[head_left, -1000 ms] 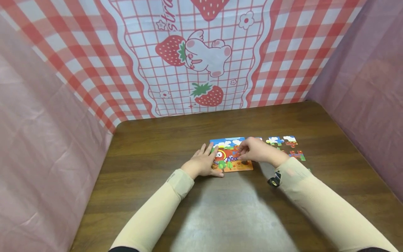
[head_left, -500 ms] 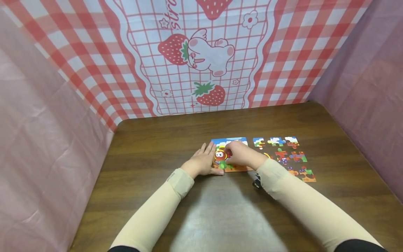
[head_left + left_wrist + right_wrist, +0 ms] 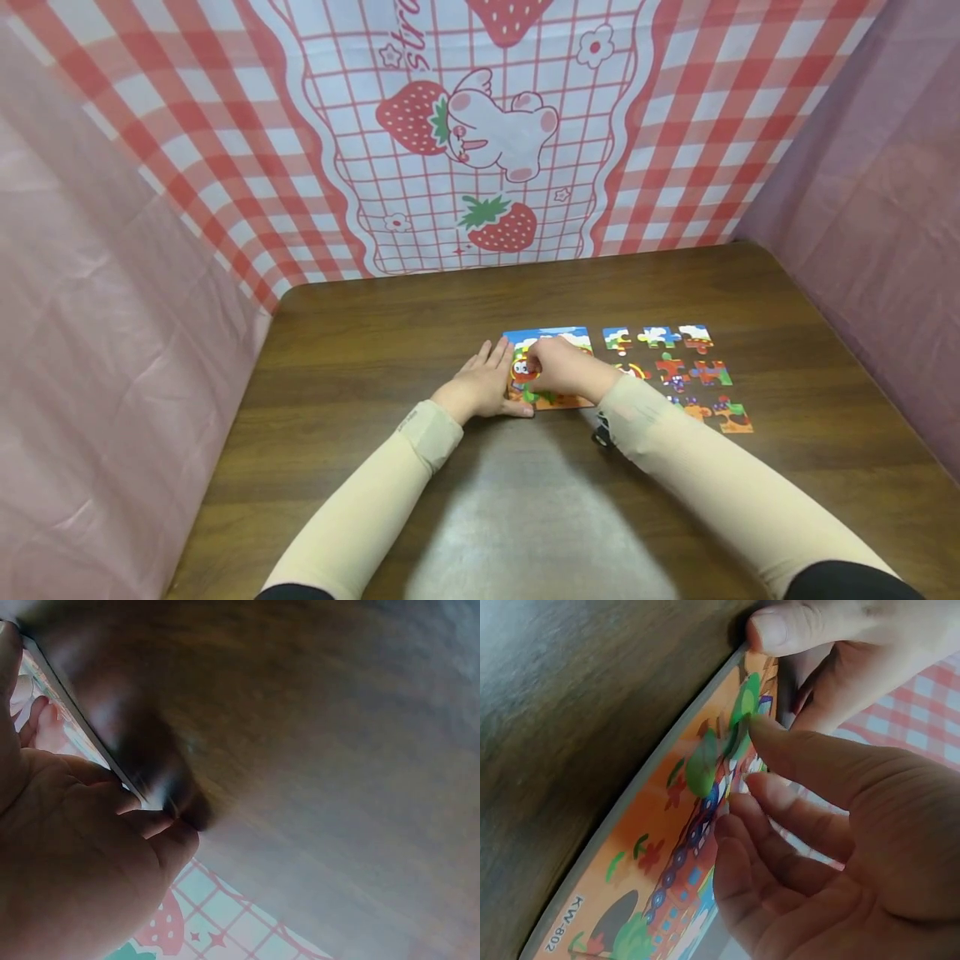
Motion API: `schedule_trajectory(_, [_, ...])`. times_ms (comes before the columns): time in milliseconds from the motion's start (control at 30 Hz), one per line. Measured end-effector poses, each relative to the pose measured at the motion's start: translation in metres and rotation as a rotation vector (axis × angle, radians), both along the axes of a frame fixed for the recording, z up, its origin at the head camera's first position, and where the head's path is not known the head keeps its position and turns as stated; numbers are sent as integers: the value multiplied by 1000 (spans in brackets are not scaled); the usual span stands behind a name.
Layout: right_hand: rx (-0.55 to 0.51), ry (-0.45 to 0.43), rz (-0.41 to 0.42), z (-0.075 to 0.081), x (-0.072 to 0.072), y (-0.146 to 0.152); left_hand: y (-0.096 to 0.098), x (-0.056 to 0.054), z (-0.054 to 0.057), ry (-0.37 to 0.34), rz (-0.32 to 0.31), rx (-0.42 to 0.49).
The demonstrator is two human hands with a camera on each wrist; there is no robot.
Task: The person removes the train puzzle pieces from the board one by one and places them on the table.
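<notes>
A flat picture puzzle board (image 3: 562, 403) with orange ground, green trees and a blue sky lies on the table. My left hand (image 3: 480, 387) rests at its left side, fingers spread, thumb along the near left corner. Over the left half of the picture is my right hand (image 3: 562, 367), fingers bent down. In the right wrist view, the thumb (image 3: 776, 739) and fingertips (image 3: 742, 806) of that hand come right down to the printed surface beside a green tree. I cannot tell whether a piece is between them. The left wrist view shows the left fingers at the board's edge (image 3: 82, 724).
Several loose puzzle pieces (image 3: 696, 336) lie in rows to the right of the board, some partly covered by the right sleeve (image 3: 645, 425). A red-and-white strawberry cloth (image 3: 480, 150) hangs behind the wooden table (image 3: 375, 350). Pink cloths (image 3: 112, 333) hang at both sides.
My right hand has moved left across the board, from its right part to its left half, slowing over the last half second. My left hand stays in place at the left edge.
</notes>
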State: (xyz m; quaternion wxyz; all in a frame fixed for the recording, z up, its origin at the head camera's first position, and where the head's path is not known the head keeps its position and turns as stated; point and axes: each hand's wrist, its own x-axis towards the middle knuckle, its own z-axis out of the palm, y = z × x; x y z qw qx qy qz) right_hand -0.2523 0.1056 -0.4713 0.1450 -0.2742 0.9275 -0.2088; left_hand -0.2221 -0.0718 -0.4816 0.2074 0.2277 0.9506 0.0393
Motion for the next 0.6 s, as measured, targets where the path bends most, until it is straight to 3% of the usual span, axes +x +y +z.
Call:
schedule_trajectory(167, [10, -47, -50, 0, 0, -3, 0, 0, 0, -1, 2, 11])
schedule_trajectory(433, [43, -34, -28, 6, 0, -5, -1, -1, -3, 8, 4, 20])
schedule_trajectory(600, [51, -93, -101, 7, 2, -5, 0, -1, -1, -1, 12, 30])
